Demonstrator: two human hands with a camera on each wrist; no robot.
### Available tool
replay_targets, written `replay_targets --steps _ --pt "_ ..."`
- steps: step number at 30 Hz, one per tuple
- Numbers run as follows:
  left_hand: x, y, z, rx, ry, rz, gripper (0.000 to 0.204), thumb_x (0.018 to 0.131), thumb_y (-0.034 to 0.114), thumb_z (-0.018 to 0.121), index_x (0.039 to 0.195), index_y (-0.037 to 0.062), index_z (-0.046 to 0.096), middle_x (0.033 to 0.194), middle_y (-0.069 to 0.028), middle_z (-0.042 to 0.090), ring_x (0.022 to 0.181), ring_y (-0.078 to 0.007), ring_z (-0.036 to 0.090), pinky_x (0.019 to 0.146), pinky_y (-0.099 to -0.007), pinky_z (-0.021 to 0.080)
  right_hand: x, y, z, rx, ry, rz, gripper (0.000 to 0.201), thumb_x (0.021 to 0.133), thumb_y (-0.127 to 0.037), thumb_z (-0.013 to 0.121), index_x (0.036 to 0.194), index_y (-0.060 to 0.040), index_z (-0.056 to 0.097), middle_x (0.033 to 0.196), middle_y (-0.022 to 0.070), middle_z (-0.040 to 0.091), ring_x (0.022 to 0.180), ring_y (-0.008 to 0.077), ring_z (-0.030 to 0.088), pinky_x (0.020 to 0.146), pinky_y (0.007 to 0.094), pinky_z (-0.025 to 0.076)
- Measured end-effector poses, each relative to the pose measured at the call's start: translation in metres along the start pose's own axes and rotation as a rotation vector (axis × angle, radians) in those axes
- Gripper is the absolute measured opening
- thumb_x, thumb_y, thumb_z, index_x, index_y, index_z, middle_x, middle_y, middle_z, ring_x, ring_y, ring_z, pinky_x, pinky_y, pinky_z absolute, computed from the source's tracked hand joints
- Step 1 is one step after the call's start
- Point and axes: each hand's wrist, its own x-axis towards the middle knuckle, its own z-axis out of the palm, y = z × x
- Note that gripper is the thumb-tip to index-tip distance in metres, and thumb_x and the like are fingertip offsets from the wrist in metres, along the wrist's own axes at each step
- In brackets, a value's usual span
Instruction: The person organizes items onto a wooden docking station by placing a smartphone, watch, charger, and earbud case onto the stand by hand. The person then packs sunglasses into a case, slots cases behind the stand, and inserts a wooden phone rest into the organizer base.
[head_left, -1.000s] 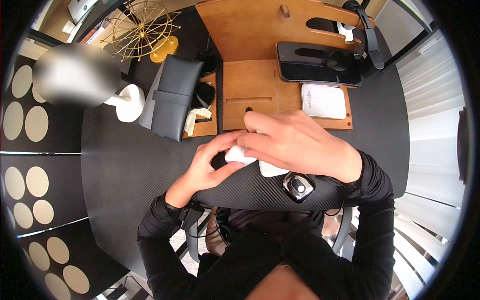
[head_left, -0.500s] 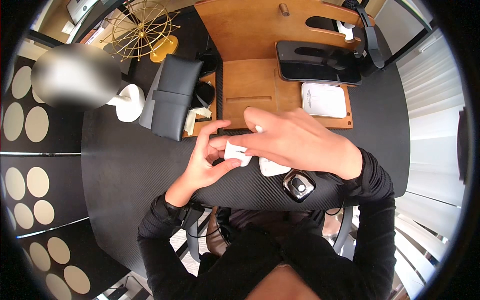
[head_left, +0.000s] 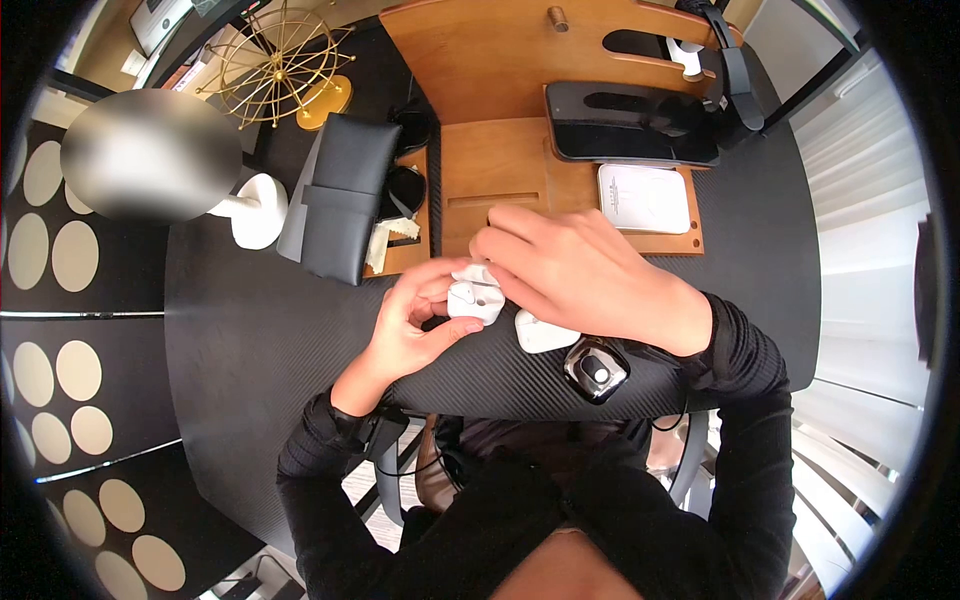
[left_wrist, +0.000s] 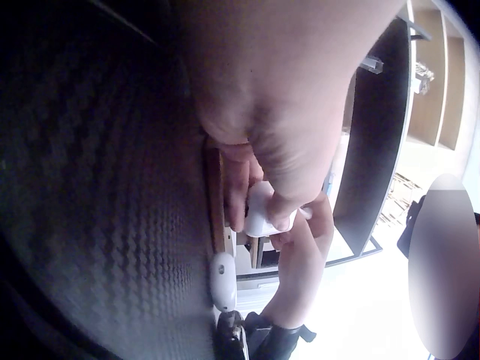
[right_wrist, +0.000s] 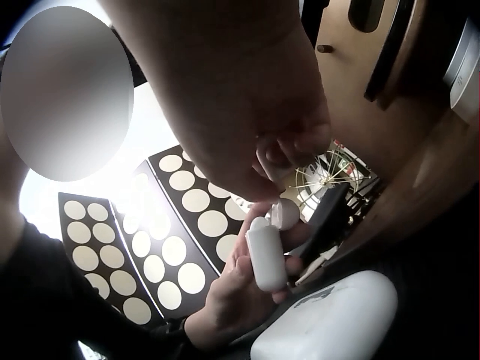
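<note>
My left hand (head_left: 415, 320) holds a small white earbud case (right_wrist: 267, 259) upright between thumb and fingers. Its lid (right_wrist: 285, 214) is flipped up; one earbud (head_left: 464, 292) sits inside, beside a dark slot. Close over the case, my right hand (head_left: 590, 275) has its fingers curled, with the fingertips right at the lid. A small white tip (left_wrist: 306, 213), looking like an earbud, shows at those fingers in the left wrist view; the rest of it is hidden. Below the right hand lies a wider white earbud case (head_left: 543, 334) on the table.
A glossy black case (head_left: 597, 370) with a white dot lies near the table's front edge. Behind the hands stands a wooden organizer (head_left: 495, 165) with a black phone-like slab (head_left: 630, 125) and a white box (head_left: 645, 198). To the left are a black pouch (head_left: 345, 200) and a white lamp base (head_left: 260, 212).
The small case's lid has gone from closed to flipped up, so the earbud inside shows. My right hand has shifted slightly left and the white tip in it has gone out of sight in the head view.
</note>
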Motion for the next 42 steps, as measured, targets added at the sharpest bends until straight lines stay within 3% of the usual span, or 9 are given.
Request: replay_targets --steps 4,9,12,15,24,31,33,36,42 --pt "0.001 0.005 0.005 0.088 0.028 -0.024 0.053 0.078 -0.012 0.071 0.125 -0.0022 0.047 0.113 -0.0165 0.065 0.103 -0.0217 0.065 0.087 -0.0338 0.054 -0.001 0.001 -0.002 0.044 0.002 0.028 0.015 0.08 -0.005 0.061 0.092 -0.0003 0.053 0.086 0.0143 0.053 0.069 0.0344 0.063 0.055 0.0419 0.049" --pt "0.0 0.003 0.002 0.106 0.013 -0.001 0.051 0.079 -0.011 0.071 0.124 -0.0026 0.048 0.115 -0.0166 0.064 0.104 -0.0216 0.065 0.088 -0.0343 0.055 -0.001 -0.006 -0.021 0.16 -0.289 0.034 0.02 0.083 -0.005 0.06 0.098 0.0024 0.048 0.086 0.017 0.056 0.071 0.0355 0.064 0.056 0.0441 0.049" --pt "0.0 0.001 0.002 0.07 0.011 0.013 0.048 0.081 -0.01 0.071 0.123 -0.0027 0.049 0.119 -0.0178 0.062 0.106 -0.0222 0.064 0.089 -0.0352 0.056 -0.005 -0.001 -0.017 0.182 -0.278 -0.057 0.02 0.083 -0.005 0.059 0.097 0.0035 0.048 0.088 0.0186 0.057 0.07 0.0359 0.064 0.056 0.0446 0.049" --pt "0.0 0.001 0.002 0.088 0.011 0.021 0.048 0.081 -0.009 0.071 0.123 -0.0027 0.049 0.118 -0.0177 0.063 0.106 -0.0221 0.064 0.089 -0.0354 0.056 -0.004 -0.001 -0.015 0.196 -0.368 0.025 0.021 0.083 -0.005 0.059 0.098 0.0043 0.049 0.09 0.0195 0.058 0.068 0.0361 0.064 0.055 0.0448 0.049" --pt "-0.001 -0.002 0.001 0.145 0.002 0.048 0.049 0.082 -0.009 0.071 0.125 -0.003 0.048 0.119 -0.0174 0.062 0.106 -0.0222 0.065 0.089 -0.0358 0.056 -0.005 -0.002 0.002 0.193 -0.134 -0.075 0.03 0.083 -0.009 0.064 0.111 -0.0046 0.056 0.092 0.0113 0.05 0.066 0.0306 0.063 0.054 0.0409 0.051" --pt "-0.003 -0.001 0.003 0.144 0.051 0.02 0.063 0.078 -0.013 0.071 0.13 0.0024 0.037 0.115 -0.0158 0.063 0.104 -0.0206 0.064 0.088 -0.0335 0.054 -0.002 0.0 -0.004 0.178 -0.065 -0.052 0.025 0.086 -0.019 0.066 0.106 -0.0058 0.059 0.095 0.0098 0.053 0.07 0.0305 0.063 0.059 0.04 0.052" --pt "-0.002 0.002 0.004 0.104 0.043 0.018 0.063 0.079 -0.011 0.072 0.13 0.0014 0.037 0.117 -0.0162 0.061 0.105 -0.0216 0.064 0.088 -0.0347 0.055 0.001 0.0 -0.003 0.171 0.066 0.038 0.025 0.087 -0.022 0.065 0.105 -0.006 0.059 0.095 0.0093 0.055 0.075 0.0303 0.064 0.061 0.0402 0.052" --pt "0.0 0.002 0.004 0.081 0.05 -0.003 0.065 0.079 -0.009 0.073 0.131 0.0006 0.036 0.12 -0.0164 0.06 0.108 -0.0228 0.064 0.089 -0.0358 0.055 -0.005 0.002 0.0 0.17 -0.182 0.073 0.025 0.088 -0.023 0.065 0.105 -0.0056 0.059 0.096 0.0093 0.057 0.079 0.0298 0.065 0.062 0.0407 0.052" --pt "0.001 0.004 0.002 0.09 0.017 -0.057 0.076 0.074 -0.01 0.076 0.135 0.0025 0.033 0.122 -0.0162 0.058 0.111 -0.0233 0.062 0.089 -0.0357 0.054 -0.006 -0.005 0.005 0.196 -0.083 -0.049 0.029 0.085 -0.017 0.065 0.111 -0.0076 0.057 0.096 0.01 0.058 0.076 0.0303 0.066 0.061 0.0414 0.053"
